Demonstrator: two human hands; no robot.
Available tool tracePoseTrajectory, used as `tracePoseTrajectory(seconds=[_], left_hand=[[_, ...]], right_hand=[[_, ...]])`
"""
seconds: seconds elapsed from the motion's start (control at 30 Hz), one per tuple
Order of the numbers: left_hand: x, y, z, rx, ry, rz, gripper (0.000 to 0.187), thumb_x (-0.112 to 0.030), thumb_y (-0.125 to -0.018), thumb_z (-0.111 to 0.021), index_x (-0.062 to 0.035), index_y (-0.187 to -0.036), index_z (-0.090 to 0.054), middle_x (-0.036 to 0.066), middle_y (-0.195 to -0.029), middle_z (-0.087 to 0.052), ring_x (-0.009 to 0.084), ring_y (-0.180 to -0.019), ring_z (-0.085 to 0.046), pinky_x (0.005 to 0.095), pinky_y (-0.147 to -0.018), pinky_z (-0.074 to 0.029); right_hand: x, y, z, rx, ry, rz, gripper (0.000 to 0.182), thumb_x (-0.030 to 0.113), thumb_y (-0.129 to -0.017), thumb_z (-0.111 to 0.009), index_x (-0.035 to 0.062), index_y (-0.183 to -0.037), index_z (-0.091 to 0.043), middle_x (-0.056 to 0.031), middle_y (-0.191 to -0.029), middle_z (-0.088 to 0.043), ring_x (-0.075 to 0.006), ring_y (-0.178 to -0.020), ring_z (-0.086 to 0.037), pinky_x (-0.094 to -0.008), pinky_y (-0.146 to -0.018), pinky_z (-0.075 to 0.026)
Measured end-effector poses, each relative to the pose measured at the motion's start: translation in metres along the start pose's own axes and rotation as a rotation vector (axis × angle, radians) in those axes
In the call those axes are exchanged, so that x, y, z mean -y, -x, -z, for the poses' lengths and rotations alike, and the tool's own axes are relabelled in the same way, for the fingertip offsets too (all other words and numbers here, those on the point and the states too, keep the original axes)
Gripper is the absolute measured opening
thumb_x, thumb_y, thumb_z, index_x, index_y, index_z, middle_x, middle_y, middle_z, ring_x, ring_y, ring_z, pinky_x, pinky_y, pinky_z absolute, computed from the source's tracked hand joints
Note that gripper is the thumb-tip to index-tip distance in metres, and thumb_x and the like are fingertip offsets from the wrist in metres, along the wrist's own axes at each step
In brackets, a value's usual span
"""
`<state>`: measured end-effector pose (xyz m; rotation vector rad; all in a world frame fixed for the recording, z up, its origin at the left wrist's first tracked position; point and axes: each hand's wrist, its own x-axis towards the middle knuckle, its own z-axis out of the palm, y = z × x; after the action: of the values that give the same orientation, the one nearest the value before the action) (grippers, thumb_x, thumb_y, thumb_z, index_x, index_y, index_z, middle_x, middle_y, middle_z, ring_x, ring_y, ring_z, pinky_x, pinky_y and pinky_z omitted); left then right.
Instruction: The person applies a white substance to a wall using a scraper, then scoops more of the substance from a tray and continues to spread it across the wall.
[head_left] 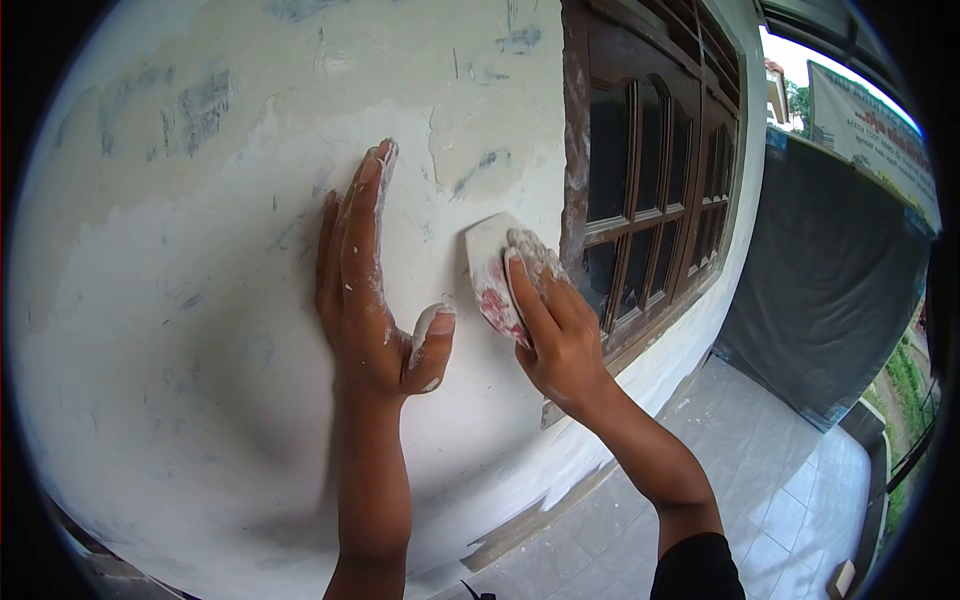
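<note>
My left hand (pixel 375 275) is raised beside the wall (pixel 250 300), fingers stretched upward and thumb apart, with nothing in it. White putty coats its thumb and the edge of the index finger. In my right hand (pixel 560 325) is a flat putty spreader (pixel 490 275), smeared white with red patches showing. Its face lies close against the wall between my left hand and the window frame. White paste also covers the right fingertips. The wall has a patchy coat of white over a cream layer, with dark scuffs.
A brown wooden window (pixel 650 170) with dark panes is set into the wall on the right. Grey floor tiles (pixel 790 510) run below. Farther right hang a dark sheet (pixel 800 270) and a printed banner (pixel 870 130). A small block (pixel 841 578) lies on the floor.
</note>
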<state>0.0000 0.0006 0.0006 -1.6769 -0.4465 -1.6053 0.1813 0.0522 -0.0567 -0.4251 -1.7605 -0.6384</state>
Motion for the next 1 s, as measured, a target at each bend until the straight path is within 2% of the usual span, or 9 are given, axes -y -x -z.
tracePoseTrajectory(seconds=[0.2,0.27,0.37,0.57,0.63,0.73,0.8,0.9,1.0], left_hand=[[-0.002,-0.002,-0.002,-0.021,-0.006,0.021,0.077,-0.047,-0.084,-0.046,0.0001,-0.144,-0.034,0.024,-0.139,-0.048,0.0397,-0.127,-0.049,0.0557,-0.108,-0.028],[-0.003,-0.002,0.001,0.051,-0.003,-0.002,0.08,-0.044,-0.087,-0.044,0.0095,-0.143,-0.025,0.033,-0.137,-0.043,0.0424,-0.129,-0.044,0.0495,-0.11,-0.029],[0.002,0.0,-0.003,-0.029,0.011,-0.013,0.076,-0.045,-0.084,-0.046,0.0008,-0.143,-0.034,0.024,-0.139,-0.048,0.0398,-0.127,-0.048,0.0553,-0.108,-0.029],[0.0,0.0,-0.002,-0.01,-0.005,0.004,0.075,-0.045,-0.083,-0.047,0.0014,-0.142,-0.036,0.023,-0.138,-0.049,0.0388,-0.127,-0.049,0.0552,-0.108,-0.03],[-0.004,-0.002,0.0,0.023,-0.001,0.012,0.078,-0.046,-0.086,-0.046,0.0053,-0.143,-0.031,0.028,-0.138,-0.046,0.0404,-0.128,-0.046,0.052,-0.109,-0.03],[-0.004,-0.001,0.001,0.052,0.006,0.02,0.081,-0.047,-0.088,-0.046,0.0094,-0.143,-0.027,0.033,-0.137,-0.044,0.042,-0.129,-0.044,0.0487,-0.11,-0.029],[-0.004,-0.001,0.001,0.044,0.005,0.021,0.082,-0.048,-0.088,-0.047,0.0095,-0.143,-0.027,0.033,-0.137,-0.044,0.0419,-0.129,-0.044,0.0486,-0.11,-0.029],[-0.004,-0.001,0.001,0.044,0.007,0.022,0.082,-0.048,-0.088,-0.047,0.0095,-0.143,-0.027,0.032,-0.137,-0.044,0.0417,-0.129,-0.044,0.0483,-0.11,-0.029],[-0.004,-0.001,0.002,0.035,0.009,0.02,0.082,-0.047,-0.088,-0.047,0.0095,-0.143,-0.027,0.032,-0.137,-0.044,0.0415,-0.129,-0.044,0.0481,-0.111,-0.029]], right_hand=[[-0.027,-0.055,0.015,-0.177,0.038,0.049,0.073,-0.009,-0.061,-0.068,-0.0047,-0.132,-0.048,-0.0257,-0.101,-0.06,-0.0382,-0.086,-0.061,-0.0435,-0.075,-0.052],[-0.032,-0.07,0.012,-0.134,0.15,-0.045,0.07,-0.009,-0.064,-0.067,-0.0054,-0.131,-0.047,-0.0259,-0.105,-0.059,-0.0395,-0.087,-0.061,-0.044,-0.076,-0.051],[-0.026,-0.055,-0.002,-0.069,0.175,-0.048,0.068,-0.009,-0.066,-0.065,-0.0052,-0.131,-0.047,-0.0263,-0.108,-0.058,-0.0404,-0.089,-0.06,-0.0444,-0.077,-0.051],[0.001,-0.004,0.018,0.046,0.046,-0.099,0.066,-0.009,-0.067,-0.065,-0.0051,-0.131,-0.047,-0.0283,-0.114,-0.057,-0.0411,-0.092,-0.061,-0.0447,-0.081,-0.052],[-0.001,-0.012,0.026,0.079,0.013,-0.154,0.066,-0.01,-0.067,-0.064,-0.0055,-0.131,-0.047,-0.0291,-0.115,-0.057,-0.0414,-0.093,-0.062,-0.0445,-0.081,-0.052],[-0.023,-0.053,0.023,-0.124,0.127,-0.065,0.066,-0.011,-0.067,-0.064,-0.0058,-0.131,-0.047,-0.0285,-0.11,-0.058,-0.0406,-0.09,-0.063,-0.0438,-0.079,-0.053],[-0.031,-0.069,0.018,-0.096,0.129,-0.135,0.08,-0.019,-0.06,-0.062,-0.0051,-0.137,-0.043,-0.0283,-0.12,-0.057,-0.0425,-0.109,-0.059,-0.0409,-0.084,-0.054],[-0.024,-0.061,0.007,-0.009,0.237,-0.121,0.064,-0.009,-0.07,-0.064,-0.0071,-0.131,-0.045,-0.0277,-0.114,-0.057,-0.0401,-0.097,-0.061,-0.0423,-0.078,-0.053],[-0.005,-0.018,0.006,0.064,0.173,-0.131,0.065,-0.01,-0.07,-0.063,-0.0076,-0.132,-0.045,-0.0296,-0.12,-0.055,-0.0424,-0.103,-0.06,-0.0433,-0.083,-0.052]])
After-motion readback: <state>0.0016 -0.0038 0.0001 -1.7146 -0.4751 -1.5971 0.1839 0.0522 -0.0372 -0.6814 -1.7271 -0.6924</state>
